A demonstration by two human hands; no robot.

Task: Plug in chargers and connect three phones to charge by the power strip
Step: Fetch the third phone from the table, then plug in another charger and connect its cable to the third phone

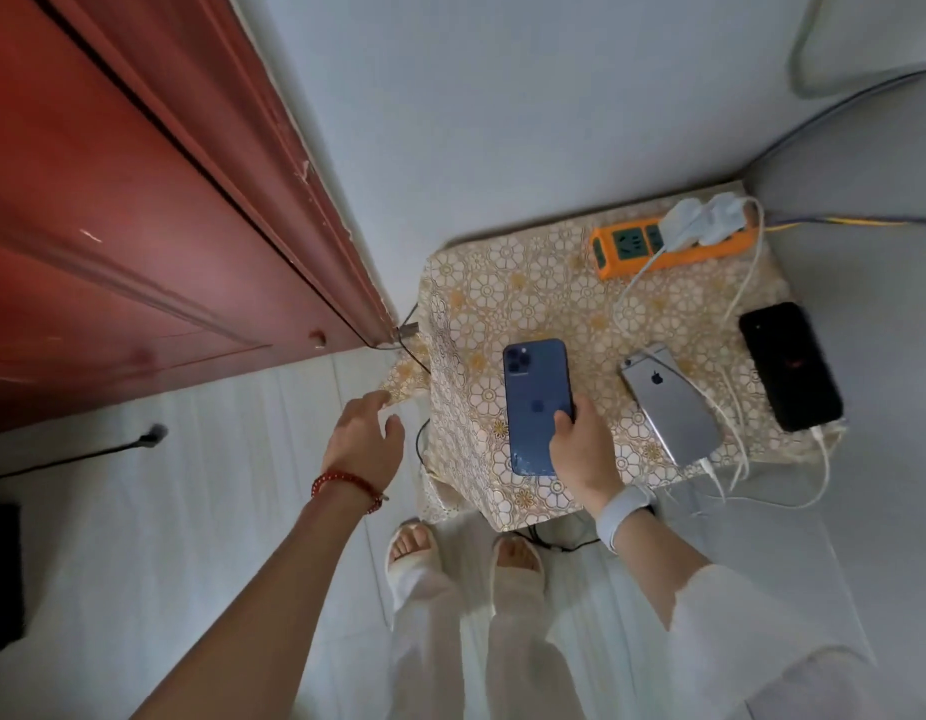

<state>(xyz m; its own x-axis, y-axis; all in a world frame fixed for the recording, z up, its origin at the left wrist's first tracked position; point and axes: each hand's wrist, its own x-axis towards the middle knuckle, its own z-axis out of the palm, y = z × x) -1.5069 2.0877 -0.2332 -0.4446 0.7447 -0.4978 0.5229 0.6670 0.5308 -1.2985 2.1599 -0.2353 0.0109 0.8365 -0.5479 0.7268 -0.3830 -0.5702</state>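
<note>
Here the right hand (580, 454) pinched the blue glass-backed phone (536, 405) flat on the floral-clothed counter (481, 304); the left hand (365, 433) hovered open, empty. Near the edge, a tug could slide it off.

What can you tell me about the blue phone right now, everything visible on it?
The blue phone lies face down and flat on the floral tablecloth, left of the silver phone. Its glossy back shows a square camera cluster at the far corner, a faint centre logo, and cracks at the near corner. The right hand grips its near right edge, thumb on the back. No cable is visibly attached.
</note>
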